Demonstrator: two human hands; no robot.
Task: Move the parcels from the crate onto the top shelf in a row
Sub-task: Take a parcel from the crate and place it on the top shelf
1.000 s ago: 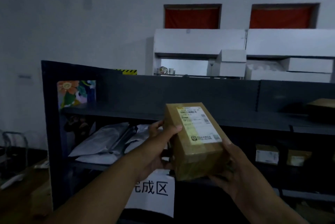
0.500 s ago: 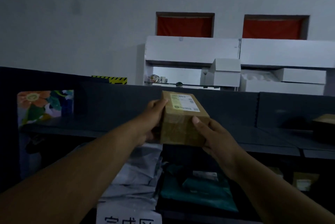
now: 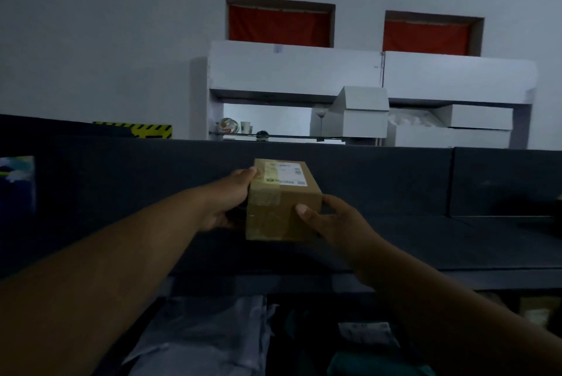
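Note:
A brown cardboard parcel (image 3: 281, 202) with a white shipping label on top sits low over the dark top shelf (image 3: 441, 241), near its middle. My left hand (image 3: 226, 202) grips the parcel's left side, thumb near the label. My right hand (image 3: 331, 220) holds its front right corner, thumb on the front face. Whether the parcel's underside touches the shelf surface is unclear. The crate is out of view.
The shelf's dark back panel (image 3: 380, 174) rises right behind the parcel. Grey poly mailers (image 3: 206, 336) and a teal bag (image 3: 365, 363) lie on the shelf below. A dark shape (image 3: 535, 208) sits at the far right of the top shelf. White cabinets (image 3: 365, 86) stand behind.
Both hands carried the parcel up and forward from chest height to the top shelf and tipped it level, label up. The view closed in on the shelf.

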